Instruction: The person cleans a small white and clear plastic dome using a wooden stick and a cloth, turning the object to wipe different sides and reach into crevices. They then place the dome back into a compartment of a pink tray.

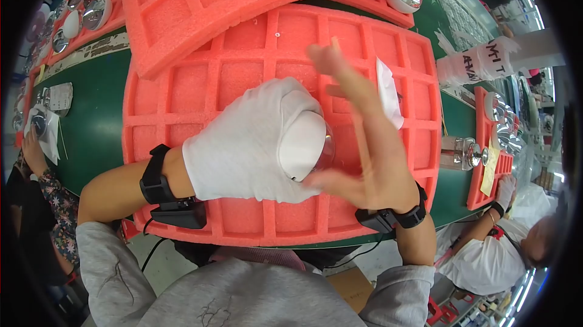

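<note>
"So, where is the white round piece [302,145]?"

"It is in the left hand [237,145], the one with the white glove on. That hand is above the middle of the pink foam tray [188,87], and the tray lies on the green worktop [97,126]. I can't tell if the piece touches the foam."

"How do I hold it well?"

"I think the glove should do most of the holding. Hug it firmly but softly, because it looks smooth and might slip. Stay low over the tray, so a drop would be a small one. Try not to put bare skin on the shiny, see-through bit on its right side, as that could leave smudges."

"What are the glove's fingers [297,93] doing?"

"They curl around the piece from the far and left sides. Some are hidden, so I can't count them."

"And the right hand [364,139]?"

"It is bare and blurry. Its fingers are spread wide, well away from the thumb [334,185], and they pinch nothing. The thumb tip is by the near edge of the piece. I can't tell if it touches."

"What is just past it?"

"A white slip [387,93], on the right part of the tray."
</note>
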The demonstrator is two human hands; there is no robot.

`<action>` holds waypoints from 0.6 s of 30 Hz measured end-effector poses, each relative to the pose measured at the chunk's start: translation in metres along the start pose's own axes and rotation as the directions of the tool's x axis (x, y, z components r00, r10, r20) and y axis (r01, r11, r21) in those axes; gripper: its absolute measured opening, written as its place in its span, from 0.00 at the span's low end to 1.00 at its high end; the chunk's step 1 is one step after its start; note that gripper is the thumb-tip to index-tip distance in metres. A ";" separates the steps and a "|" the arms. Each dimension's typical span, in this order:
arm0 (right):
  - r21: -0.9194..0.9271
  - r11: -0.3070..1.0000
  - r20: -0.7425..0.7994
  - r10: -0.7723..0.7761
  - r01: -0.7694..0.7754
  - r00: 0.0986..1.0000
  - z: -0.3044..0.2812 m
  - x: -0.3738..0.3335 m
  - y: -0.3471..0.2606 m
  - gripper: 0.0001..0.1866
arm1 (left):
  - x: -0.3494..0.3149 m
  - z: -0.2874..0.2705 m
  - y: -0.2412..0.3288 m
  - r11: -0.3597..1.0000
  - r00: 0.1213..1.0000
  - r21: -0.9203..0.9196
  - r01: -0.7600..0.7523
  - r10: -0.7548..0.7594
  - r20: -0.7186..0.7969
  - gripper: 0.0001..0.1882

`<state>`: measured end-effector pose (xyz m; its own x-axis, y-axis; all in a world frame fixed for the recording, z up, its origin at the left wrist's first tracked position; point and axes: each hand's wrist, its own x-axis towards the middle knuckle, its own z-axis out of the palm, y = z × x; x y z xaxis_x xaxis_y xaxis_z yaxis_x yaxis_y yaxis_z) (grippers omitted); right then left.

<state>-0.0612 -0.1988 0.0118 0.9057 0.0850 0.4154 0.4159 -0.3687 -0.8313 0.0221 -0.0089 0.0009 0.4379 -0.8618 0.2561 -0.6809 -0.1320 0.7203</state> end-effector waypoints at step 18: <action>0.143 0.951 0.278 0.227 -0.274 0.933 -0.016 0.000 0.004 0.29 | 0.000 0.002 0.002 0.991 0.998 0.117 -0.069 0.070 0.000 0.34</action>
<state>-0.0610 -0.2148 0.0144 0.9628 0.2528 0.0960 0.1588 -0.2413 -0.9574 0.0199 -0.0102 0.0012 0.3895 -0.8687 0.3059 -0.7735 -0.1282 0.6207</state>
